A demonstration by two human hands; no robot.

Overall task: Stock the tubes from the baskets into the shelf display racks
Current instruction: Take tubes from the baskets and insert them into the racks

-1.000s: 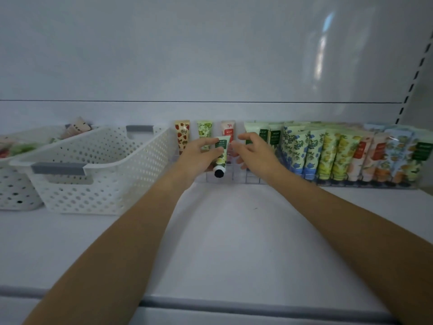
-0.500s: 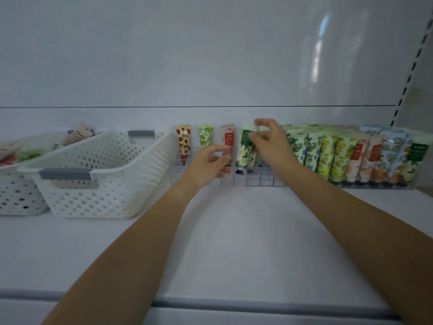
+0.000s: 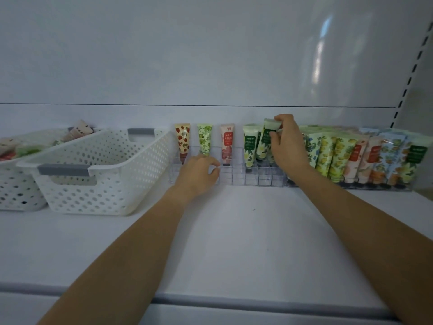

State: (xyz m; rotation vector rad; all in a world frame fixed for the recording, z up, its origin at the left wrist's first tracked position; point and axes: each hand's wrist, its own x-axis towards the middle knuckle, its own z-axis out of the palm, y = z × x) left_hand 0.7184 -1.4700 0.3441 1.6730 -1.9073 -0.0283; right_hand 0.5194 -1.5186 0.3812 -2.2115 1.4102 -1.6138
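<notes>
My right hand [image 3: 287, 146] pinches the top of a green-labelled tube [image 3: 264, 139] that stands cap-down in the clear display rack [image 3: 236, 179] at the back of the shelf. A matching green tube [image 3: 249, 145] stands just left of it. My left hand [image 3: 199, 173] hovers at the rack's front wall with fingers curled and holds nothing. Further left in the rack stand a strawberry tube [image 3: 182, 139], a light green tube [image 3: 204, 139] and a pink tube [image 3: 226, 144].
A white perforated basket [image 3: 93, 174] with grey handles sits left of the rack. A second basket [image 3: 14, 184] behind it holds several tubes. A full rack of tubes [image 3: 365, 158] fills the right side. The shelf surface [image 3: 234, 231] lies in front.
The tube passed from my left hand to my right, which carried it right and stood it in the rack. My left hand dropped to the rack's front.
</notes>
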